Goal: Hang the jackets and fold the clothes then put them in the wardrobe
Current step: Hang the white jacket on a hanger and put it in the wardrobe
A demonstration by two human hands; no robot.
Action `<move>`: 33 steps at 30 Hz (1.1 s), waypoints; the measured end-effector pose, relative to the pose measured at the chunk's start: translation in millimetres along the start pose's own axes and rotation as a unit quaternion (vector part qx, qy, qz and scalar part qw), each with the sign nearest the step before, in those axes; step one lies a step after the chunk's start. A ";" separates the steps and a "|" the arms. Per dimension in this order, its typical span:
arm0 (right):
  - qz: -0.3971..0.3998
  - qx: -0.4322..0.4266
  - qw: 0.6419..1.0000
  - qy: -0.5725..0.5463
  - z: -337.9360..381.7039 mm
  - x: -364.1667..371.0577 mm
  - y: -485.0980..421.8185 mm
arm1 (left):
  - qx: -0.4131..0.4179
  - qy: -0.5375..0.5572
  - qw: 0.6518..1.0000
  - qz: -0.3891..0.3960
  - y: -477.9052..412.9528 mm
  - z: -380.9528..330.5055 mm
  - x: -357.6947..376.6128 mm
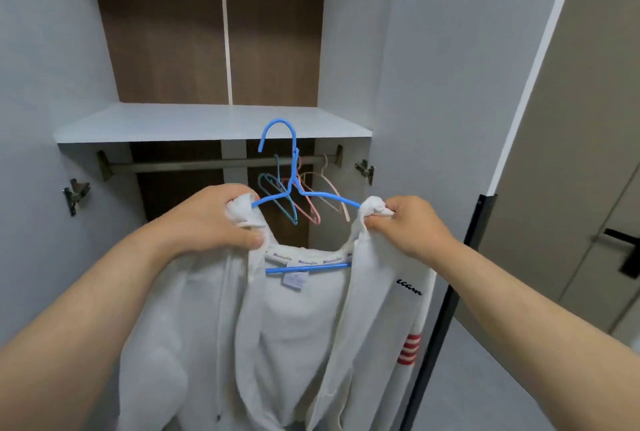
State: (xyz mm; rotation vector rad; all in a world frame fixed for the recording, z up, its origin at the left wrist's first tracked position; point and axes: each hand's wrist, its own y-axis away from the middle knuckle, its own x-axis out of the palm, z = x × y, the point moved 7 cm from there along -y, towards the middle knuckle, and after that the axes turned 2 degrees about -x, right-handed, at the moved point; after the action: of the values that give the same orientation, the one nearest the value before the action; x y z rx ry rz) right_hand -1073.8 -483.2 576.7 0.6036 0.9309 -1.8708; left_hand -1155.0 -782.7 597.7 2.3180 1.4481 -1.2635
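A white jacket (298,326) with red stripes on one sleeve hangs on a blue hanger (294,167), held up in front of the open wardrobe. My left hand (211,219) grips the jacket's left shoulder over the hanger's end. My right hand (412,222) pinches the right shoulder fabric at the other end. The hanger's hook stands just in front of the shelf edge, slightly above the metal rail (194,164), not on it.
Three bare hangers, teal (273,188), pink (308,202) and cream (332,188), hang on the rail's right part. A white shelf (207,122) lies above the rail. The wardrobe door (450,84) stands open at the right, with a black-handled door (623,250) beyond.
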 end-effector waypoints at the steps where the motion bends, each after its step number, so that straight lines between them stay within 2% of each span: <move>1: -0.018 0.010 1.000 0.015 -5.2 -2.7 4.0 | -0.001 0.020 1.000 0.024 -3.7 -3.2 7.5; 4: -0.069 0.038 0.997 0.015 -23.2 -19.2 19.7 | -0.017 0.143 0.989 0.042 -16.4 -9.2 20.5; 5: -0.087 0.048 0.995 0.009 -29.7 -26.9 26.5 | -0.014 0.136 0.990 0.034 -20.8 -12.3 23.7; 9: -0.138 0.063 0.988 0.007 -45.2 -64.1 57.5 | 0.034 -0.046 0.998 0.011 -35.4 -38.2 47.1; 15: -0.216 0.067 0.974 0.021 -69.6 -133.9 115.7 | 0.038 -0.163 0.982 -0.090 -40.1 -90.4 79.3; 17: -0.236 0.074 0.968 0.034 -77.6 -155.1 141.9 | 0.048 -0.179 0.978 -0.093 -35.7 -113.2 97.3; 22: -0.251 0.092 0.958 0.100 -91.4 -208.4 214.6 | 0.131 -0.098 0.986 -0.023 -16.6 -177.4 150.1; 27: -0.262 0.134 0.945 0.141 -104.1 -262.0 290.6 | 0.197 -0.070 0.978 -0.022 14.5 -247.2 196.8; 33: -0.266 0.162 0.937 0.157 -114.0 -326.1 385.3 | 0.269 0.001 0.963 0.014 46.4 -330.9 251.3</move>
State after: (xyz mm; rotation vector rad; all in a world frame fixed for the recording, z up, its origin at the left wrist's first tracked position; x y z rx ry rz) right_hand -580.9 -329.6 611.7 0.9406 1.0744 -2.4943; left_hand -878.7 -469.7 618.4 2.6391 1.1689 -1.8333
